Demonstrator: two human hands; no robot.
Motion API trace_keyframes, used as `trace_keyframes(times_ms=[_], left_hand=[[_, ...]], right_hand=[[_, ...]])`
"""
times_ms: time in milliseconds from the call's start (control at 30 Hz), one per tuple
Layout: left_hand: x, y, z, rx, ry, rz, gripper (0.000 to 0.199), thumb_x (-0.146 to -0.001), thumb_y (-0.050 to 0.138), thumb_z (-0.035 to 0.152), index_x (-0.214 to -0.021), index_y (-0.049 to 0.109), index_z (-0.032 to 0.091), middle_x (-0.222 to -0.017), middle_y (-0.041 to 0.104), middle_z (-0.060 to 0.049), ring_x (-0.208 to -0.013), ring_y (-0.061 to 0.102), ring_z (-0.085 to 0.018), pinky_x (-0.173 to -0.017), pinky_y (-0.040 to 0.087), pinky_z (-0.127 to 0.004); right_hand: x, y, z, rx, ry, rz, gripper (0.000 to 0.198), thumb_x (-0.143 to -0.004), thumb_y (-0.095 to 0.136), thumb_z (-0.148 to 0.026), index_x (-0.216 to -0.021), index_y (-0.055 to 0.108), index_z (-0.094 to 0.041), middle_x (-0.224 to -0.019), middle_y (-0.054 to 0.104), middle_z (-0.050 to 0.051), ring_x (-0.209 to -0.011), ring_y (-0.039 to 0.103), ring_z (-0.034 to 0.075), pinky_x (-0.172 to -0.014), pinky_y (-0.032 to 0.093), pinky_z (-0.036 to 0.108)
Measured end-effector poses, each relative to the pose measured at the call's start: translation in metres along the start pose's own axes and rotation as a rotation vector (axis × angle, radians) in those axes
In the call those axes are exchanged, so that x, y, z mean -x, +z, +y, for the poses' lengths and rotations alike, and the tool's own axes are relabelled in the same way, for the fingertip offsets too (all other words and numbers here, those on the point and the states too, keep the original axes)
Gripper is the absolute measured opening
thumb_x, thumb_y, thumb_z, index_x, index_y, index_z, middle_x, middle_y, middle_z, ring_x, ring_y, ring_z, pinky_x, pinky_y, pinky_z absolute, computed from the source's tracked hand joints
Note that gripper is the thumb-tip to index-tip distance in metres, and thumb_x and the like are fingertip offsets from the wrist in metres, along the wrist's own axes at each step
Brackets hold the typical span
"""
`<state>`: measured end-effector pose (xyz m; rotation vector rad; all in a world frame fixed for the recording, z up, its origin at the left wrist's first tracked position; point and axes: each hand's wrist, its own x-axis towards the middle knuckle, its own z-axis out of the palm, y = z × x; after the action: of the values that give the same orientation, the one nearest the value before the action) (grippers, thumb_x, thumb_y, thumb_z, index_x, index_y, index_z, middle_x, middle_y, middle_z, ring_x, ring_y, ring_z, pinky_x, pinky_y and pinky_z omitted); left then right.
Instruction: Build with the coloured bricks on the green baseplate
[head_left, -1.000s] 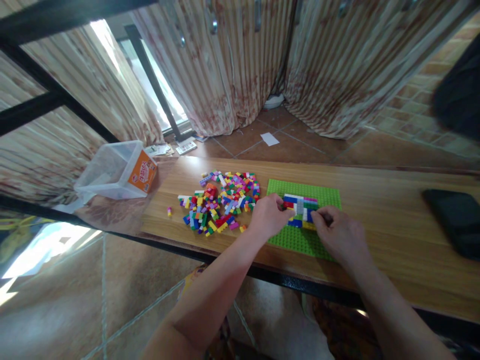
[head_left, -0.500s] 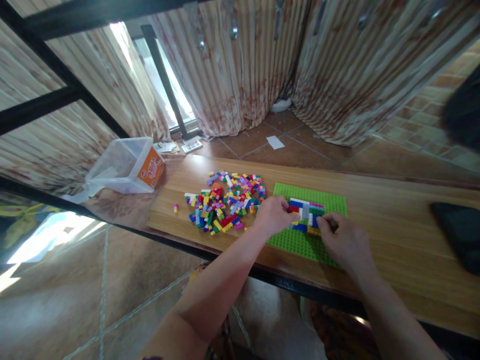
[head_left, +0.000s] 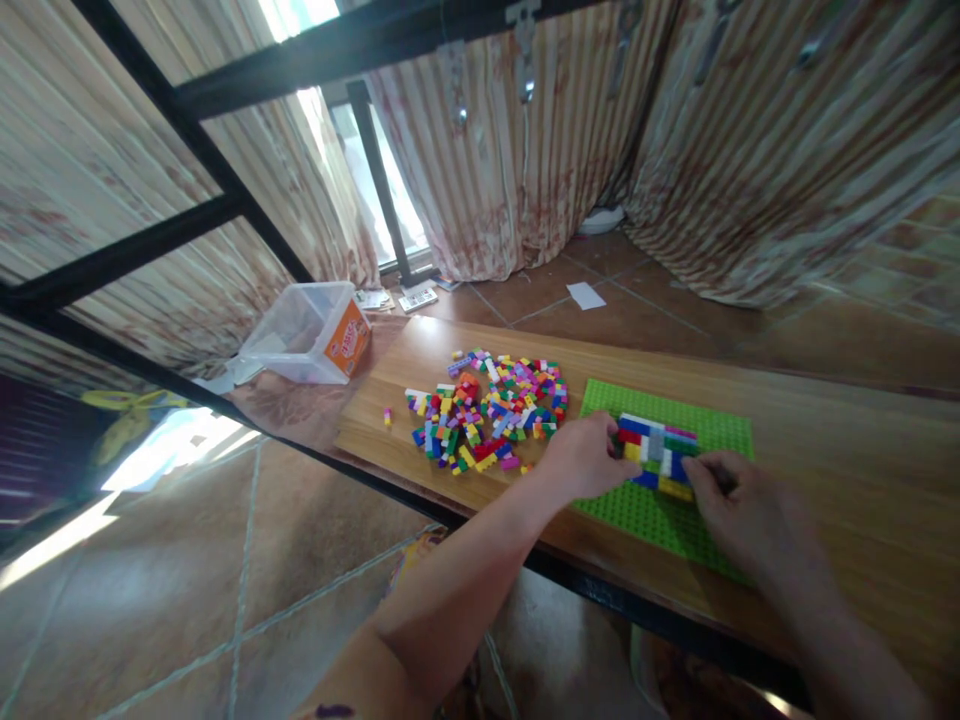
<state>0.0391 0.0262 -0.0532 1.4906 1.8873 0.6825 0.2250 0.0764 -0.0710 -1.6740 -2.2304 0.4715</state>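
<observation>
On the green studded baseplate [head_left: 622, 395] rests a flat block of joined toy bricks [head_left: 657, 448] in blue, red, white, grey, yellow, green and pink. My left hand [head_left: 585, 458] grips its left end, thumb along the near side and fingers behind. At the opposite end, my right hand [head_left: 739, 500] is closed with thumb and forefinger against the dark blue and yellow bricks; its other fingers are curled. Whether a loose brick is inside either hand is hidden. A pile of loose toy bricks [head_left: 491, 405] in many colours lies left of the baseplate.
The wooden tabletop [head_left: 825, 440] runs left to right, its dark front edge just below my forearms. A clear plastic box [head_left: 304, 335] with an orange label stands at the far left end. One small pink and yellow brick [head_left: 388, 416] lies apart from the pile. Black metal bars [head_left: 240, 195] cross behind.
The view has swung left, so everything sits further right in the picture. Both hands keep their places at the two ends of the joined bricks.
</observation>
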Motion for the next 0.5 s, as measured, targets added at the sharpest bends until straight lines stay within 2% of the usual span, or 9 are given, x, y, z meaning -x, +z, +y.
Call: trace_keyframes(times_ms=[233, 500], left_hand=[[0.0, 0.008, 0.001, -0.05, -0.043, 0.026, 0.044, -0.073, 0.071, 0.041, -0.109, 0.059, 0.018, -0.091, 0.07, -0.005, -0.079, 0.064, -0.02, -0.074, 0.053, -0.032], [0.006, 0.014, 0.005, -0.006, -0.052, 0.088, 0.044, -0.074, 0.067, 0.041, -0.111, 0.06, 0.018, -0.093, 0.07, -0.008, -0.082, 0.066, -0.024, -0.075, 0.056, -0.036]], right_hand=[[0.0, -0.001, -0.001, 0.034, -0.004, -0.013, 0.029, -0.086, 0.045, -0.049, -0.078, 0.061, -0.026, -0.069, 0.066, 0.008, -0.062, 0.059, 0.026, -0.058, 0.038, 0.035], [-0.015, 0.003, 0.012, 0.012, 0.032, -0.014, 0.027, -0.08, 0.049, -0.053, -0.073, 0.06, -0.03, -0.067, 0.067, 0.009, -0.057, 0.061, 0.029, -0.054, 0.041, 0.039]])
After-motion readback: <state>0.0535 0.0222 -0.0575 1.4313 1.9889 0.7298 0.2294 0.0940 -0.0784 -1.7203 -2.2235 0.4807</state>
